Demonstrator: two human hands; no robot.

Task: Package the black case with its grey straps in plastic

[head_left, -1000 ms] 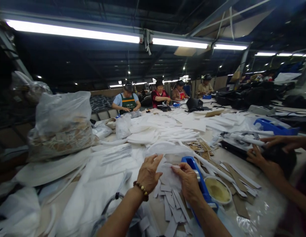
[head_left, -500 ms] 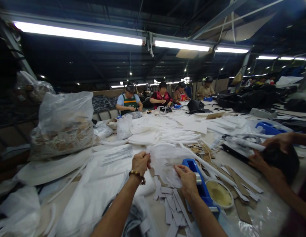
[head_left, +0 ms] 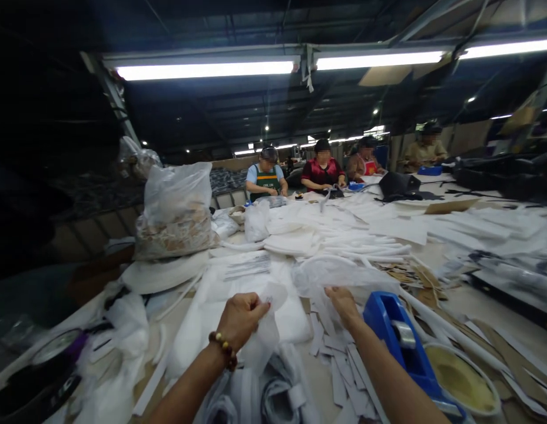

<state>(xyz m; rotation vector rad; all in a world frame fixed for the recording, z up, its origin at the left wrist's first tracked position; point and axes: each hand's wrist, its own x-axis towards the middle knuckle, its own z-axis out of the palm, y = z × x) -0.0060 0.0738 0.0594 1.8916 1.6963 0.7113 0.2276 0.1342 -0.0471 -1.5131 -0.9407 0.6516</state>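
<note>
My left hand (head_left: 242,321), a beaded bracelet at its wrist, pinches a thin translucent white sheet (head_left: 267,333) that hangs below the fingers. To its right, my right hand (head_left: 342,301) has its fingers pressed together on clear plastic film (head_left: 315,277) beside the blue tape dispenser (head_left: 399,335). Rolled grey-and-white material (head_left: 277,394) lies under the left forearm. White and grey strips (head_left: 344,359) are scattered between my forearms. Behind my left hand is a flat stack of white foam sheets (head_left: 202,312).
A full plastic bag (head_left: 178,212) stands at the back left. A bowl of yellowish paste (head_left: 463,380) sits right of the dispenser. White tubes and brown scraps (head_left: 414,280) lie behind it. People (head_left: 267,176) work across the table.
The view has swung left. My hands have moved apart, the left one lower with the thin sheet. The neighbour's hands at the right have left the view.
</note>
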